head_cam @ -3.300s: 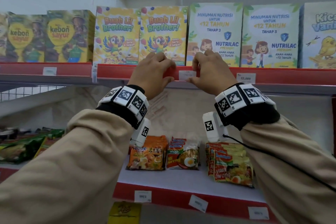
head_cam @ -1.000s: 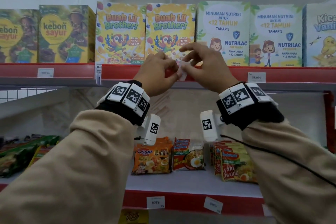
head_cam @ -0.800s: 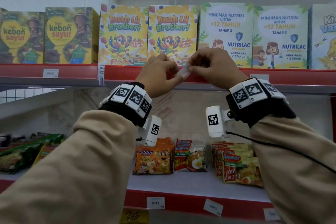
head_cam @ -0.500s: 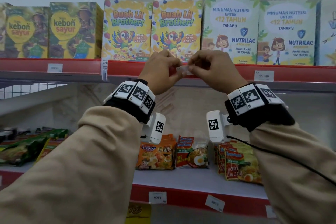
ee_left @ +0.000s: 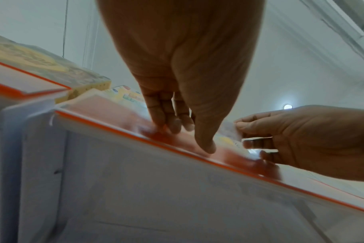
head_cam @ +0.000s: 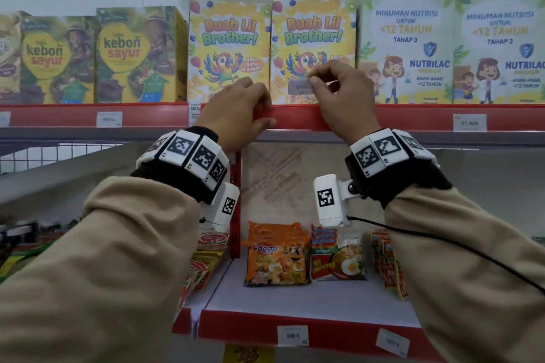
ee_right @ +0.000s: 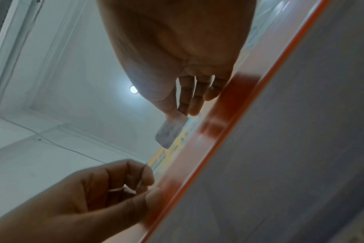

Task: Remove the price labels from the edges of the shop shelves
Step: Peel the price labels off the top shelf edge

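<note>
My right hand point(head_cam: 312, 81) pinches a small white price label point(head_cam: 299, 87) between thumb and forefinger, held up in front of a yellow cereal box, just above the red shelf edge point(head_cam: 413, 118). The right wrist view shows that label point(ee_right: 170, 129) hanging free from the right hand's fingertips point(ee_right: 183, 110). My left hand point(head_cam: 262, 112) rests on the same red edge to the left, fingers curled over its top and thumb against its front. In the left wrist view the left thumb point(ee_left: 206, 146) presses the red strip point(ee_left: 114, 121).
More white labels sit on the upper edge at the left point(head_cam: 109, 119) and right point(head_cam: 469, 122), and two on the lower shelf edge point(head_cam: 292, 334). Cereal and milk boxes point(head_cam: 404, 50) line the top shelf. Noodle packs point(head_cam: 277, 256) lie on the lower shelf.
Both hands were pinching the label at the shelf edge. Now the right hand alone holds it, lifted clear above the strip, and the left hand has dropped onto the red edge.
</note>
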`<state>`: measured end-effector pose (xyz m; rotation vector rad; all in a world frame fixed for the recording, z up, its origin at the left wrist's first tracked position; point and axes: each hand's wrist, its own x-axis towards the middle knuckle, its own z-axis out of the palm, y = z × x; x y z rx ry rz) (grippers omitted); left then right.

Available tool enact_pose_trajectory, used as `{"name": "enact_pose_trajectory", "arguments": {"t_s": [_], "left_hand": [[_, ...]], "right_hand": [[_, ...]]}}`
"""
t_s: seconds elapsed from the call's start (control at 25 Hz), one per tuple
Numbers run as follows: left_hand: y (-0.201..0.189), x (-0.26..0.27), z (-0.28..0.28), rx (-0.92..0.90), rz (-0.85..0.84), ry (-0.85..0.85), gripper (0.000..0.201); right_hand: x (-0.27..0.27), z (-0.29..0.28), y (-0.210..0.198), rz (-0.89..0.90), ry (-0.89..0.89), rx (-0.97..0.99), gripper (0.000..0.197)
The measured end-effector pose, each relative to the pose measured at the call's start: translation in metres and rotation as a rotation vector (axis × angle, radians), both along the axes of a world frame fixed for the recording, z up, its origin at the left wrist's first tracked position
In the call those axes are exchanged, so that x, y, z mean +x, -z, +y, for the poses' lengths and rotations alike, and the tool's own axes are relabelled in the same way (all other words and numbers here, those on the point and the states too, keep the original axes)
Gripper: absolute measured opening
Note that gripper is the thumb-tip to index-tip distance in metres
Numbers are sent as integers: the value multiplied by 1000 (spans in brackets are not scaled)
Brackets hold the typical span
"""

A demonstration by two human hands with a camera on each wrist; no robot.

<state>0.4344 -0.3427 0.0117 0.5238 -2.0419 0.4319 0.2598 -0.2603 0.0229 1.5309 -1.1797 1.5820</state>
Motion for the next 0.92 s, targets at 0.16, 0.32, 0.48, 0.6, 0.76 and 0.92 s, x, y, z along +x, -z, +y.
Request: {"name": "enact_pose_trajectory", "arguments": {"t_s": [0.16,0.32,0.48,0.6,0.76,0.92], "left_hand": [[-9,17,-8,-43,-13,-48,29],[-3,22,-18,6,62,118,37],[4,14,-24,-21,80,167,31],[1,14,-26,-7,64,151,29],[0,15,-25,-15,18,114,29],[-2,17,-24,-18,-28,96,29]], "right_hand": [[21,-17,4,88,22,71,10],[25,-18,5,141,67,169,9],[24,-13,0,206,76,269,8],[24,-9,-2,247,96,304,7],[27,-4,-7,291,216,383,5],[29,1,-11,328,267,471,12]]}}
